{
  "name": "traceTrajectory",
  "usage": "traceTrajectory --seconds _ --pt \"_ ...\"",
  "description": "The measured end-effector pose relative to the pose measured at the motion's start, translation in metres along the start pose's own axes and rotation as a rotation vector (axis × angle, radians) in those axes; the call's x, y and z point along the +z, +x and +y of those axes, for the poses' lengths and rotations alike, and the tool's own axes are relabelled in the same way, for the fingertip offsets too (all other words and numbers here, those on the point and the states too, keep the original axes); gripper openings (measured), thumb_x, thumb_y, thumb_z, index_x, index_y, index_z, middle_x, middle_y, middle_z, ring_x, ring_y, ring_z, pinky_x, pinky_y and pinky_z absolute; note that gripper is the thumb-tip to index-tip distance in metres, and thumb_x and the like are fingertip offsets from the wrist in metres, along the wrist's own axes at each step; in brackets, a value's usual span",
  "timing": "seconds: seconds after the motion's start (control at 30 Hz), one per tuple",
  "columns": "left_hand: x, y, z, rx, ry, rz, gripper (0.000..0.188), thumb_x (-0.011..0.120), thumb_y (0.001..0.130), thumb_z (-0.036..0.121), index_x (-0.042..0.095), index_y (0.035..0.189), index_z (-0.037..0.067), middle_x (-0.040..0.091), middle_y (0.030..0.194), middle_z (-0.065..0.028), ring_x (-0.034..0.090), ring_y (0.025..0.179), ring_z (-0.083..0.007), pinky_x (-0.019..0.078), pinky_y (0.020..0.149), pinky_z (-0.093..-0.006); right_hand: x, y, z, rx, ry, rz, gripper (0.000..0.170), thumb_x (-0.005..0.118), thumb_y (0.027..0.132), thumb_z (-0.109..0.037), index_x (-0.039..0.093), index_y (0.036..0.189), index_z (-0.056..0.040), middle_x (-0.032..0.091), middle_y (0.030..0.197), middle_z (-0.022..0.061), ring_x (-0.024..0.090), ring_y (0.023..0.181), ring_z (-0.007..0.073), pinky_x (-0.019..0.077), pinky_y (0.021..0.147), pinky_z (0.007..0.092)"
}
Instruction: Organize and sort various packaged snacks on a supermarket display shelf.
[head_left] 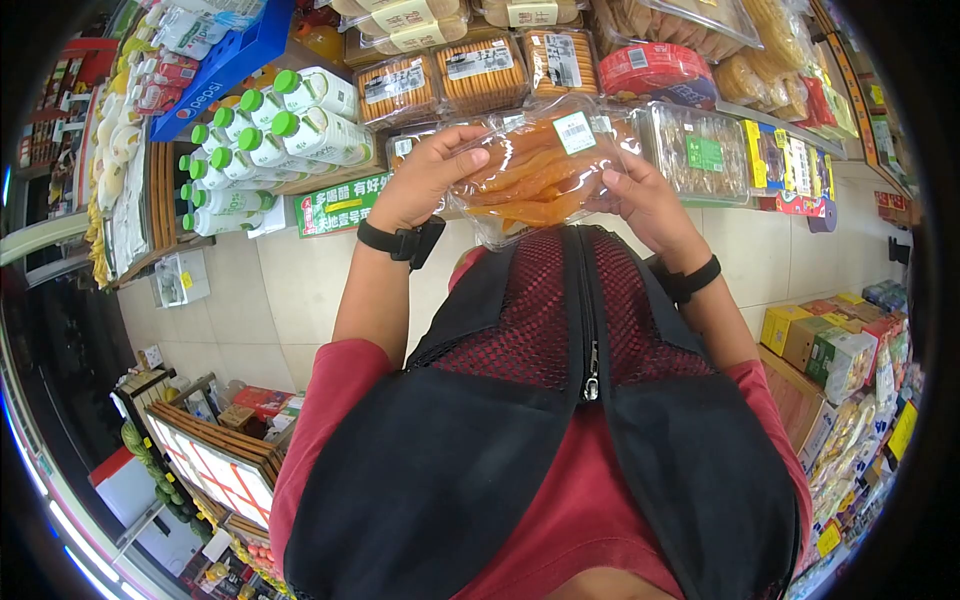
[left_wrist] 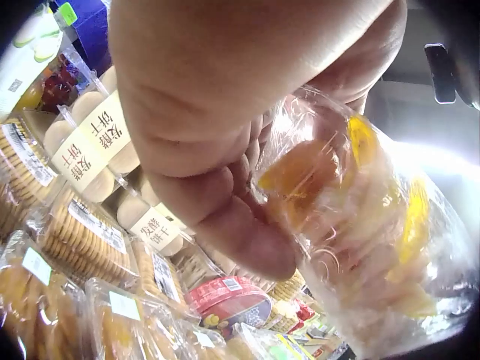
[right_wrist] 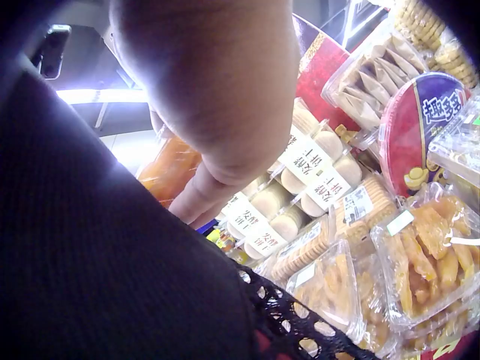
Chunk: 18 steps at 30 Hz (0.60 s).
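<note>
A clear plastic pack of orange dried fruit strips [head_left: 540, 175], with a white-green label near its top right corner, is held up in front of the chest. The left hand [head_left: 432, 172] grips its left edge, thumb on top. At its right edge the right hand [head_left: 645, 200] pinches it, thumb on the front. In the left wrist view the left hand [left_wrist: 217, 135] curls round the wrapped pack [left_wrist: 360, 225]. The right wrist view shows the right hand [right_wrist: 214, 97] against the orange pack [right_wrist: 171, 171], mostly hidden behind the hand and dark clothing.
Behind the pack, a shelf holds biscuit packs [head_left: 485, 75], a round red tin [head_left: 655, 68] and a clear box with a green label [head_left: 700, 150]. Green-capped white bottles [head_left: 290, 140] stand at left beside a blue Pepsi box [head_left: 215, 75]. Stacked cartons [head_left: 820, 340] are at right.
</note>
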<state>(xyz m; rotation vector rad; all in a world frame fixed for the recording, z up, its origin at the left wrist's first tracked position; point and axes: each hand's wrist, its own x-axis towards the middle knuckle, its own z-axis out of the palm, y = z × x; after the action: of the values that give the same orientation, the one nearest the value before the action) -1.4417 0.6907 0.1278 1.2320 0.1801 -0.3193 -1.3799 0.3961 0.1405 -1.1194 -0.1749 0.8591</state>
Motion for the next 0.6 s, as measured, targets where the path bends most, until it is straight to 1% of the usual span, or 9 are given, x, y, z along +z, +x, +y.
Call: traceTrajectory --seconds 0.1,0.17,0.3,0.37,0.6 --pt "0.002 -0.001 0.004 0.018 0.042 0.004 0.042 0.067 0.092 0.022 0.055 0.123 -0.002 0.064 0.109 -0.0059 0.061 0.096 -0.0115 0.0494 0.085 -0.0256 0.002 0.0 -0.001 -0.011 0.001 0.006 0.052 0.055 0.097 -0.018 0.037 0.143 0.0005 0.057 0.127 0.014 0.063 0.105 0.0231 0.055 0.086 0.0367" --pt "0.005 -0.002 0.005 0.062 0.091 0.023 0.04 0.066 0.092 0.02 0.055 0.123 -0.002 0.065 0.108 -0.0059 0.061 0.096 -0.0113 0.05 0.084 -0.0255 0.002 0.0 -0.001 -0.013 0.006 0.004 0.052 0.055 0.097 -0.018 0.037 0.143 0.0004 0.057 0.127 0.0139 0.063 0.105 0.0227 0.0549 0.087 0.0366" --pt "0.009 -0.004 0.011 0.065 0.145 0.046 0.038 0.066 0.092 0.018 0.056 0.123 -0.001 0.066 0.108 -0.0059 0.062 0.096 -0.011 0.0502 0.082 -0.0255 0.002 0.001 -0.002 -0.008 0.005 0.005 0.052 0.055 0.097 -0.018 0.038 0.142 -0.0001 0.057 0.127 0.0129 0.062 0.107 0.0217 0.0546 0.088 0.0366" --pt "0.009 -0.004 0.011 0.093 0.187 0.058 0.037 0.065 0.092 0.018 0.056 0.123 -0.001 0.066 0.108 -0.0057 0.062 0.094 -0.0105 0.0504 0.08 -0.025 0.001 0.002 -0.002 -0.016 0.006 0.004 0.051 0.055 0.097 -0.019 0.038 0.142 -0.0004 0.057 0.127 0.0125 0.062 0.106 0.0214 0.0545 0.088 0.0366" --pt "0.007 -0.003 0.009 0.086 0.245 0.068 0.038 0.065 0.091 0.019 0.056 0.123 0.0 0.066 0.106 -0.0047 0.061 0.089 -0.0088 0.0496 0.075 -0.024 0.003 0.001 -0.005 -0.001 -0.025 0.008 0.048 0.053 0.098 -0.018 0.04 0.142 -0.0022 0.057 0.127 0.01 0.061 0.108 0.0194 0.0541 0.088 0.0364"
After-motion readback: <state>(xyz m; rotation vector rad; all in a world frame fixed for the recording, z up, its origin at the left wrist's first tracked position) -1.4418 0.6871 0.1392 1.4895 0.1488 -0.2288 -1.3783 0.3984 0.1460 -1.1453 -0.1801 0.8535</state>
